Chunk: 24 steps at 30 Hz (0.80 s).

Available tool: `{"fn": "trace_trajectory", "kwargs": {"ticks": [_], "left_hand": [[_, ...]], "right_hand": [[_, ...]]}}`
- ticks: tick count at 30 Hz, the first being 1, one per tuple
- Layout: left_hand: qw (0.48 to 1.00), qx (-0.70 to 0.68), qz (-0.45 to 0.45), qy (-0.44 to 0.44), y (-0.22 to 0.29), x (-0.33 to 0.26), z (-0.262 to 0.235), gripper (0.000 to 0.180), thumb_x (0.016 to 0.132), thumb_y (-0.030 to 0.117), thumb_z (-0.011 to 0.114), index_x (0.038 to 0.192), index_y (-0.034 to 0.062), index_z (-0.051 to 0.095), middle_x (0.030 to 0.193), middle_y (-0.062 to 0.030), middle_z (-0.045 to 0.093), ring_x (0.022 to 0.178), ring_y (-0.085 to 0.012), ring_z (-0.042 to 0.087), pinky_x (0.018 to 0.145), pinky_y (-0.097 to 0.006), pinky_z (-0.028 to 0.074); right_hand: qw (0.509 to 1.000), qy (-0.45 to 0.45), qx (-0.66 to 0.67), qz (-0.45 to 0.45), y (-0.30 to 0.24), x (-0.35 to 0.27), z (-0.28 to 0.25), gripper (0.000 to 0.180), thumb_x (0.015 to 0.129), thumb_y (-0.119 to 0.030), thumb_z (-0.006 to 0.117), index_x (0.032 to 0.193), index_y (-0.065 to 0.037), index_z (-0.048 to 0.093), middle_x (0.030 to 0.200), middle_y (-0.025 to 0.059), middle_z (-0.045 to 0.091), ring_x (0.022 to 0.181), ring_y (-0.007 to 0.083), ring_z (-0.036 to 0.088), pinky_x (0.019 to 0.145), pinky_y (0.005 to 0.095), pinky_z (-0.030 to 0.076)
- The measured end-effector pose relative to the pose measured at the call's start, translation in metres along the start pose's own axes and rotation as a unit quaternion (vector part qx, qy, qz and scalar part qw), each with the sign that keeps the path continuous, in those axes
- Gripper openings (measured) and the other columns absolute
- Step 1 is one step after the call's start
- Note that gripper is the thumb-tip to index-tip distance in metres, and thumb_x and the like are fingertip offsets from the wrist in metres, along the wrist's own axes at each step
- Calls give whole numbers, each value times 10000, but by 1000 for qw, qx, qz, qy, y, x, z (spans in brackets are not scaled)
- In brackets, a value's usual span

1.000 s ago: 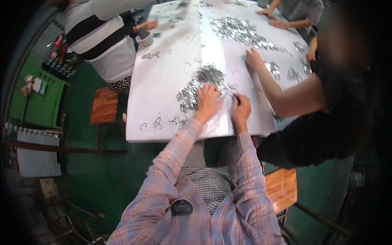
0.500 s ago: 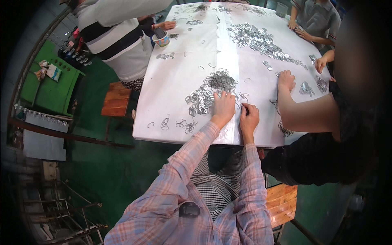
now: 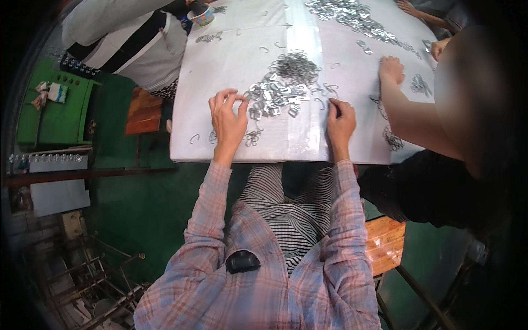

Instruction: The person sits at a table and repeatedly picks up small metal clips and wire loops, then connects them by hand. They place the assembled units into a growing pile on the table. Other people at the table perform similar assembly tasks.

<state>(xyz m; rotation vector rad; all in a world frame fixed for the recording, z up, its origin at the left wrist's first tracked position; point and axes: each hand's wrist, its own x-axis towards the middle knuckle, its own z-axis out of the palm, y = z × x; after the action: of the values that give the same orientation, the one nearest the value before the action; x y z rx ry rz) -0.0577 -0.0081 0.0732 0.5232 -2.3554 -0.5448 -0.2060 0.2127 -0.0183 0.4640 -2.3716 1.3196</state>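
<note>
My left hand (image 3: 228,122) is raised over the table's near left part, just left of a pile of flat silver metal buckles (image 3: 275,98). Its thumb and forefinger curve together in a pinch, the other fingers bent; what they hold is too small to make out. Right of the pile, my right hand (image 3: 341,125) rests by the near edge with thumb and fingertips close together. Whatever lies between them is hidden. Bent wire hooks (image 3: 296,65) are heaped directly behind the buckles. A smaller cluster of wire hooks (image 3: 252,137) lies beside my left hand.
On the white-covered table (image 3: 190,118), a larger heap of metal pieces (image 3: 352,16) lies far back. A co-worker's arm (image 3: 407,113) reaches in from the right. A patterned cup (image 3: 202,16) stands near another person at the left. A wooden stool (image 3: 144,113) is beyond the left edge.
My left hand has left the buckle pile and moved left and up off it. My right hand stays near the same spot. The whole view has shifted, so the table sits higher.
</note>
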Motion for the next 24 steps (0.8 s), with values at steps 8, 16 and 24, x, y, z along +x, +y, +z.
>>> {"fn": "trace_trajectory", "kwargs": {"ticks": [8,16,24], "left_hand": [[994,41,-47,-91,-45,-47,-13,76,752,86,706,824,82,685,1102,-72,582,1046,-295,484,896,-393,423],[988,83,-65,-117,-54,-20,-8,293,715,118,745,1006,116,706,1195,-121,553,1115,-320,468,959,-412,407],[936,23,96,-337,-3,37,45,972,609,411,849,1448,284,375,1499,-205,256,1338,-459,261,1053,-628,283]], "right_hand": [[999,-27,23,10,-7,-3,-5,125,828,-81,632,918,-101,716,845,54,643,814,231,589,745,331,476],[999,-41,-10,-3,-17,-2,-6,162,809,-64,645,958,-90,706,871,74,625,852,245,581,759,336,478],[973,-186,-74,-118,-81,8,20,519,713,-173,765,1203,-118,603,1186,109,564,1053,280,541,867,392,455]]}}
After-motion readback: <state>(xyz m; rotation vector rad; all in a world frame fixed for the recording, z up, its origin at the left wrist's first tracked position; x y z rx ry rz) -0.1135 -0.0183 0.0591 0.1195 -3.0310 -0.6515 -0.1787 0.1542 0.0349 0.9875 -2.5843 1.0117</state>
